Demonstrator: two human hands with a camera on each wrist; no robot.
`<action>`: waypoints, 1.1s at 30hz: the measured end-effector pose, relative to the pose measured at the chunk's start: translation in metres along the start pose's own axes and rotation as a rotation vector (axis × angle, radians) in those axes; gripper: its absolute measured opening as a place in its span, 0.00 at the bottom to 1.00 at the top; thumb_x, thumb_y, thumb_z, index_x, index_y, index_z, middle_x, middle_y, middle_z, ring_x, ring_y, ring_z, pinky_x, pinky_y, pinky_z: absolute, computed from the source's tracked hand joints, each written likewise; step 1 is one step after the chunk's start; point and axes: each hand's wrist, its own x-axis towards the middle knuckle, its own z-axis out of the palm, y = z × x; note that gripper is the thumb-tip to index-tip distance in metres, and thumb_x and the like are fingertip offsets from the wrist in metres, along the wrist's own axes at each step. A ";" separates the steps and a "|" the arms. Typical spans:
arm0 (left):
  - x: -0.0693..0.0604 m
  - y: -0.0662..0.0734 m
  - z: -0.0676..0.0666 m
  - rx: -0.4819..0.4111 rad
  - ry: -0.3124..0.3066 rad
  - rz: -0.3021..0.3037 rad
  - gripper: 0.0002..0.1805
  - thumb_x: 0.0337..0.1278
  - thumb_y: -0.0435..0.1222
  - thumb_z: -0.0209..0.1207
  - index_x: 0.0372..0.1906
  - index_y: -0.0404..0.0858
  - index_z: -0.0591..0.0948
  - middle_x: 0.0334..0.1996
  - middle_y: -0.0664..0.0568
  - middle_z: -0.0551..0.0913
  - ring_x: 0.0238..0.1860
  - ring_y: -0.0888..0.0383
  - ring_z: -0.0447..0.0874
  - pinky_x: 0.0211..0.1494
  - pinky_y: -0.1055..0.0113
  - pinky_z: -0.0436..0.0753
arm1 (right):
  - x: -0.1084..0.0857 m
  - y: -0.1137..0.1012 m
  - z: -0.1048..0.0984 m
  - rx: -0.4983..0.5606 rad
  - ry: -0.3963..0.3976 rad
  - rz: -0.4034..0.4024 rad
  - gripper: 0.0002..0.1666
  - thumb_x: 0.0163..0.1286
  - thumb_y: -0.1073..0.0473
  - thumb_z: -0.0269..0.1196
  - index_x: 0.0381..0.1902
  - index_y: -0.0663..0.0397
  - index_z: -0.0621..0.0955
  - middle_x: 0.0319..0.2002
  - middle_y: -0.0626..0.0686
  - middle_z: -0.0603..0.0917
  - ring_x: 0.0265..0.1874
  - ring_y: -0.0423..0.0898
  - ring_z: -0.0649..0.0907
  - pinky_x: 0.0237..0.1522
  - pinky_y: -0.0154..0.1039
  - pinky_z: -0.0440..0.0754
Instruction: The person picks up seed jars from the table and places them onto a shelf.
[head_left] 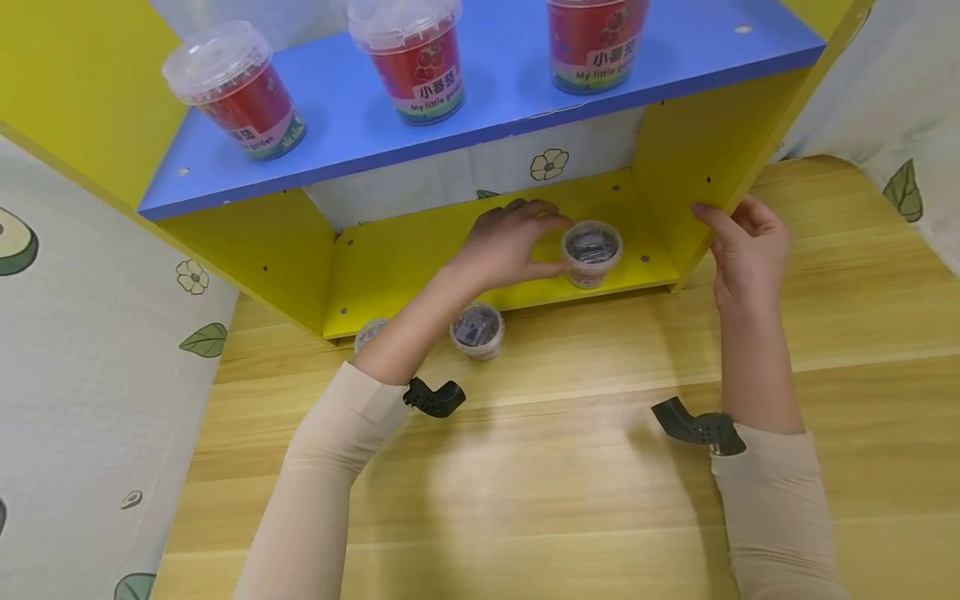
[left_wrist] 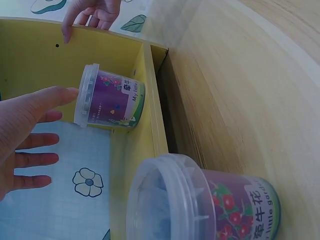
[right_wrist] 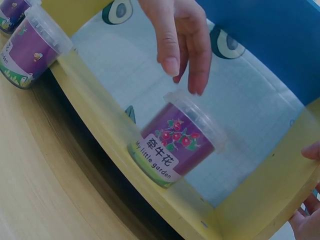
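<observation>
Evidently a display order governs the placing: three red tubs stand upright and spaced along the blue shelf, labels turned outward, presumably so they read from the front. Below, a purple tub sits upright near the front edge of the yellow lower shelf, close to the side panel but apart from it; its label also faces out, and its spot roughly beneath the rightmost red tub suggests the same spacing. The left hand is spread beside and above its lid, thumb well away from the fingers, a gap that suits so wide a rim; whether the thumb tip touches the lid I cannot tell, but the loose fingers suggest that the shelf bears the weight. Meanwhile the right hand pinches the front edge of the side panel, digits on both its faces, probably to keep the unit from shifting under a nudge. Two more purple tubs, one in plain view and one partly behind the left forearm, stand on the bench just before the lower shelf, seemingly set there for easy reach.
</observation>
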 end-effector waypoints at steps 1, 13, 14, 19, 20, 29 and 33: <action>-0.001 0.000 0.001 -0.001 0.002 0.001 0.32 0.51 0.59 0.57 0.62 0.52 0.71 0.63 0.56 0.68 0.63 0.56 0.65 0.57 0.61 0.72 | 0.000 0.000 0.000 0.002 0.000 0.001 0.17 0.46 0.82 0.65 0.37 0.69 0.83 0.39 0.55 0.84 0.45 0.47 0.80 0.43 0.34 0.80; -0.010 -0.006 0.009 -0.061 -0.014 -0.011 0.27 0.55 0.52 0.57 0.60 0.49 0.74 0.60 0.56 0.71 0.60 0.56 0.68 0.49 0.61 0.77 | 0.000 0.000 -0.001 0.011 -0.002 0.002 0.17 0.47 0.82 0.65 0.38 0.70 0.83 0.40 0.56 0.83 0.45 0.47 0.80 0.43 0.34 0.80; -0.011 -0.006 0.010 -0.067 -0.012 -0.011 0.26 0.55 0.52 0.57 0.59 0.49 0.74 0.60 0.56 0.71 0.59 0.56 0.69 0.48 0.61 0.77 | 0.000 0.000 0.000 0.012 -0.002 0.003 0.17 0.47 0.82 0.65 0.38 0.70 0.83 0.40 0.56 0.83 0.45 0.47 0.80 0.43 0.34 0.80; -0.015 -0.010 0.017 -0.086 -0.022 -0.013 0.25 0.55 0.52 0.57 0.59 0.50 0.75 0.59 0.56 0.72 0.59 0.56 0.69 0.48 0.61 0.77 | 0.000 0.000 0.000 0.013 -0.002 0.003 0.17 0.47 0.82 0.65 0.38 0.70 0.83 0.40 0.56 0.83 0.45 0.47 0.80 0.44 0.34 0.80; -0.016 -0.010 0.019 -0.090 -0.027 -0.012 0.25 0.55 0.52 0.57 0.58 0.50 0.75 0.59 0.56 0.72 0.59 0.56 0.69 0.48 0.61 0.77 | 0.000 0.000 0.000 0.012 -0.001 0.004 0.17 0.47 0.82 0.65 0.38 0.70 0.83 0.40 0.56 0.83 0.45 0.47 0.80 0.44 0.34 0.80; -0.022 -0.013 0.027 -0.104 -0.068 -0.008 0.27 0.52 0.54 0.59 0.58 0.49 0.76 0.58 0.56 0.73 0.59 0.56 0.69 0.48 0.60 0.77 | 0.000 -0.001 -0.001 0.006 0.016 0.018 0.19 0.46 0.81 0.65 0.39 0.69 0.83 0.41 0.56 0.83 0.46 0.47 0.80 0.44 0.34 0.80; -0.024 -0.014 0.030 -0.126 -0.084 -0.013 0.28 0.51 0.54 0.59 0.57 0.49 0.75 0.59 0.55 0.72 0.59 0.55 0.69 0.49 0.59 0.77 | 0.000 -0.001 -0.001 0.007 0.016 0.019 0.19 0.46 0.82 0.65 0.39 0.69 0.83 0.41 0.55 0.83 0.46 0.47 0.80 0.44 0.34 0.80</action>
